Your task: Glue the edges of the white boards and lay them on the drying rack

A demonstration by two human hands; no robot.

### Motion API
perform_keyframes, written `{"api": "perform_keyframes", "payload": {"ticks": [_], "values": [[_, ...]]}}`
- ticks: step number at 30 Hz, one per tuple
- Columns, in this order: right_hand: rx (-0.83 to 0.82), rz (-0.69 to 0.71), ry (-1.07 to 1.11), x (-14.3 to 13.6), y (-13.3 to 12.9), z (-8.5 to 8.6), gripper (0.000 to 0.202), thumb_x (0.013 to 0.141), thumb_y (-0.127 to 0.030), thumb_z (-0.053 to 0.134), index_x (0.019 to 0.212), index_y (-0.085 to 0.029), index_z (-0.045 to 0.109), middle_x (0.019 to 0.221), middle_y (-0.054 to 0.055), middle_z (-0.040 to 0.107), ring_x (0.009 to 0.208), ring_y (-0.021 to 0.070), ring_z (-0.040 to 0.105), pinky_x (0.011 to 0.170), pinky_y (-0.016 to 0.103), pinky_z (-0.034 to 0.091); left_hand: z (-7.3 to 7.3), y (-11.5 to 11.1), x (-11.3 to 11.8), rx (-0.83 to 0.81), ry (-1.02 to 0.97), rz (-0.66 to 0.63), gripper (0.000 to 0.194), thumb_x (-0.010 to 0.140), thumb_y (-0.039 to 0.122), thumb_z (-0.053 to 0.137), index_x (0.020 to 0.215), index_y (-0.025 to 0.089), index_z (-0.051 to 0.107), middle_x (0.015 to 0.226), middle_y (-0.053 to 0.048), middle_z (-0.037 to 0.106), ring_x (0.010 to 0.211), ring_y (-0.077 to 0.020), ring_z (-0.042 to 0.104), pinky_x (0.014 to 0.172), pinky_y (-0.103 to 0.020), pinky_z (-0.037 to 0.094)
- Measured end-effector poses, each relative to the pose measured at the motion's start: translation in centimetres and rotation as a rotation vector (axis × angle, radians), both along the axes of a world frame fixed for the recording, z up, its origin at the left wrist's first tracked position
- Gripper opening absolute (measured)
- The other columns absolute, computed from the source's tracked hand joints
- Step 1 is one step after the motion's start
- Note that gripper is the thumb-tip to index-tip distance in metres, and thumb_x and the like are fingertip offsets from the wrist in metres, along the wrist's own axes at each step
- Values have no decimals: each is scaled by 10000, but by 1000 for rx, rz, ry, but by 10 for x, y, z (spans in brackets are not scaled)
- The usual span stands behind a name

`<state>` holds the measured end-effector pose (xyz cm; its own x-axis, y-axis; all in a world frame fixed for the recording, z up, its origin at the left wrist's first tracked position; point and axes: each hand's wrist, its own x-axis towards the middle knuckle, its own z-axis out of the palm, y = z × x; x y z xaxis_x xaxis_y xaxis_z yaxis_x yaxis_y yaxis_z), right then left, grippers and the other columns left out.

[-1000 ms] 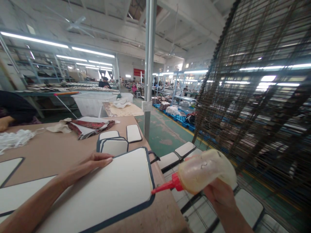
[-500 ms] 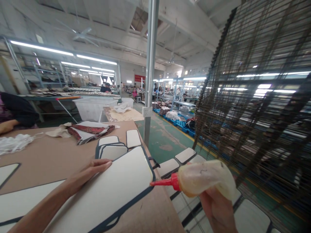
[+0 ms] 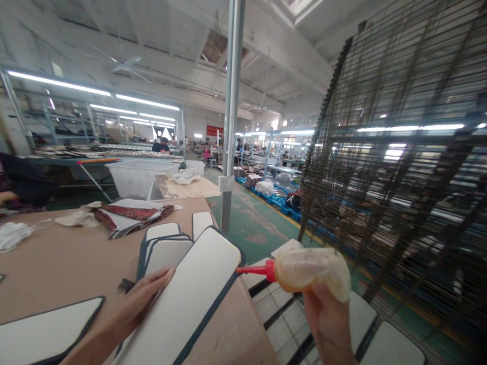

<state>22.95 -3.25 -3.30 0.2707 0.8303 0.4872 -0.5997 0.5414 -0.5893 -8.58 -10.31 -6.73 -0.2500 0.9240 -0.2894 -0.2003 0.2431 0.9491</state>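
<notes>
My left hand (image 3: 152, 286) grips the left edge of a white panel with a dark border (image 3: 198, 284), which is tilted up over the table. In my right hand (image 3: 327, 314) is a soft, translucent squeeze bottle (image 3: 308, 271) with yellowish liquid low inside it. Its red nozzle (image 3: 254, 269) points left, and the tip meets the panel's dark edge near the upper right corner. Beyond my left hand lie several similar dark-edged panels (image 3: 169, 253), partly overlapping. Another such panel (image 3: 49, 324) rests at the lower left. The lower end of the held panel runs out of view.
The brown table (image 3: 38, 274) carries patterned red and white fabric (image 3: 131, 215) and white scraps (image 3: 13, 235). A grey post (image 3: 228, 126) stands past its far corner. At the right are a stack of wire racks (image 3: 388, 152) and more panels (image 3: 399, 344). A person's arm (image 3: 26, 177) shows at the left.
The held panel has turned, so its face looks narrower and its top corner points up more. The nozzle has followed its edge slightly upward. The view has shifted a little.
</notes>
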Motion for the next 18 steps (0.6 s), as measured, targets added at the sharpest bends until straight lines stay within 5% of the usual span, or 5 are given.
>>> {"api": "perform_keyframes", "payload": {"ticks": [8,18], "values": [[-62,22,-16,-6,19,-5,410,612,-256,846,998,-223,713,853,38,736,764,192,687,724,265,571,-11,1,4,5,-180,-43,525,710,494,730,1139,201,653,1031,-52,753,952,-239,683,746,-259,534],[-92,108,-55,-16,28,-5,345,607,-276,849,927,-230,729,812,25,733,732,180,682,706,245,575,-17,-2,8,40,-170,-54,441,686,522,736,993,206,713,953,-41,762,888,-235,689,717,-255,525]]}}
